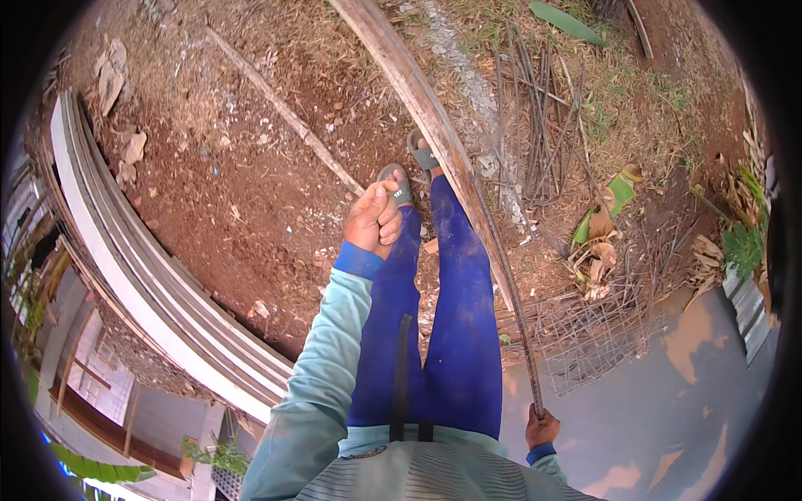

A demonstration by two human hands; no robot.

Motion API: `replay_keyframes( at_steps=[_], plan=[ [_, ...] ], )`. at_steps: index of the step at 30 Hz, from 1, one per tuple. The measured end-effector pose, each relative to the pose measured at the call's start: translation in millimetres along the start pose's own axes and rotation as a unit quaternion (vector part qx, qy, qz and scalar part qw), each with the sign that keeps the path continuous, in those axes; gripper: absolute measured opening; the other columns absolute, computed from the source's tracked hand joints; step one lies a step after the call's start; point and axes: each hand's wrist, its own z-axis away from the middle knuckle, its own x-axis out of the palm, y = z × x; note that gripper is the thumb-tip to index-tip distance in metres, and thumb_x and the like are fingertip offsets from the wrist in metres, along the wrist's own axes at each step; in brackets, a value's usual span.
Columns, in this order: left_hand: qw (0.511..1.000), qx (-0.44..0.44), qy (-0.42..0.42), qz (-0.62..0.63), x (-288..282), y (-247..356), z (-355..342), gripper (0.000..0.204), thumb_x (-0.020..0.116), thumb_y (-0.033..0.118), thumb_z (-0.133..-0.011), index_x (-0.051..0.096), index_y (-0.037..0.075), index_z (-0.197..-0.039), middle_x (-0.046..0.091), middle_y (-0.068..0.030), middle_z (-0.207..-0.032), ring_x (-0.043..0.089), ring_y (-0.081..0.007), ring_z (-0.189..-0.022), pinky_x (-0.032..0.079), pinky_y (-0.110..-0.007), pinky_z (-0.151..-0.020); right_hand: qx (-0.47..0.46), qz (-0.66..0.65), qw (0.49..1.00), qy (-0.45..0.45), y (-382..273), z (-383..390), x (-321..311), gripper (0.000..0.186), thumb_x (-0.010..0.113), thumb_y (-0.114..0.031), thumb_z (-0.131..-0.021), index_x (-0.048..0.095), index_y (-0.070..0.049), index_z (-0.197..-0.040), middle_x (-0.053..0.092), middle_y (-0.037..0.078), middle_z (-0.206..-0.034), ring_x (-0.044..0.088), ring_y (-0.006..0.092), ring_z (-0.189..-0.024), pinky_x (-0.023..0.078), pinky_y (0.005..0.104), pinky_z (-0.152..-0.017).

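My right hand is at the lower right, beside my hip, with its fingers wrapped round the end of a ribbed steel bar. The bar runs up and away, along a long weathered wooden beam, and I lose sight of its far end there. Out in front of my legs, my left hand is closed, thumb over bent fingers; anything inside them is hidden. A thin wooden pole lies across the soil, its near end meeting the left hand in view. Whether the hand touches it, I cannot tell.
Long pale planks are stacked at the left. Thin rods lie bundled on the grass at upper right. Wire mesh rests by a grey sheet at lower right. Dry leaves lie nearby, and reddish soil spreads ahead.
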Motion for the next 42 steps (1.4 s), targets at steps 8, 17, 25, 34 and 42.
replay_keyframes(
  at_steps=[8, 17, 25, 34, 42],
  plan=[
    [1.0, -0.02, 0.014, -0.006, -46, -30, 49, 0.026, 0.047, 0.029, -0.101, 0.051, 0.004, -0.102, 0.042, 0.0017, -0.067, 0.041, -0.0072, -0.052, 0.034, -0.021, -0.045, -0.006, 0.115, 0.992, 0.06, -15, 26, -3, 0.033, 0.066, -0.037, -0.084, 0.065, -0.007, -0.068, 0.061, 0.017, -0.059, 0.062, 0.038, -0.058, 0.049, 0.0453, -0.055],
    [0.996, -0.062, 0.055, -0.03, -74, -58, 61, 0.033, 0.051, 0.033, -0.099, 0.055, 0.001, -0.103, 0.042, 0.0035, -0.065, 0.035, -0.0052, -0.047, 0.029, -0.021, -0.041, 0.006, 0.134, 0.989, 0.061, -42, 51, -5, 0.039, 0.06, -0.043, -0.086, 0.066, -0.008, -0.069, 0.063, 0.018, -0.064, 0.063, 0.0392, -0.063, 0.049, 0.0475, -0.058],
    [0.94, -0.142, 0.073, -0.301, -42, -132, 51, 0.04, 0.062, 0.044, -0.091, 0.066, 0.004, -0.088, 0.043, 0.0033, -0.053, 0.038, -0.0081, -0.04, 0.029, -0.026, -0.037, 0.083, 0.078, 0.993, 0.004, -67, 80, 13, 0.045, 0.059, -0.049, -0.085, 0.069, -0.007, -0.073, 0.064, 0.018, -0.066, 0.063, 0.0389, -0.065, 0.048, 0.0475, -0.06],
    [0.833, -0.077, 0.121, -0.534, -19, -228, 18, 0.05, 0.07, 0.042, -0.081, 0.061, -0.004, -0.065, 0.064, -0.024, -0.073, 0.062, -0.0403, -0.073, 0.047, -0.045, -0.069, 0.102, 0.042, 0.994, -0.005, -84, 98, 31, 0.044, 0.063, -0.048, -0.083, 0.071, -0.006, -0.074, 0.063, 0.02, -0.066, 0.063, 0.04, -0.066, 0.048, 0.0475, -0.06],
    [0.833, -0.086, 0.148, -0.527, -15, -235, 13, 0.048, 0.072, 0.041, -0.079, 0.061, -0.006, -0.073, 0.064, -0.0239, -0.075, 0.064, -0.0395, -0.075, 0.047, -0.045, -0.069, 0.099, 0.063, 0.993, -0.008, -78, 81, 12, 0.044, 0.061, -0.049, -0.084, 0.071, -0.007, -0.076, 0.063, 0.02, -0.067, 0.063, 0.0409, -0.067, 0.048, 0.0479, -0.06]
  ],
)
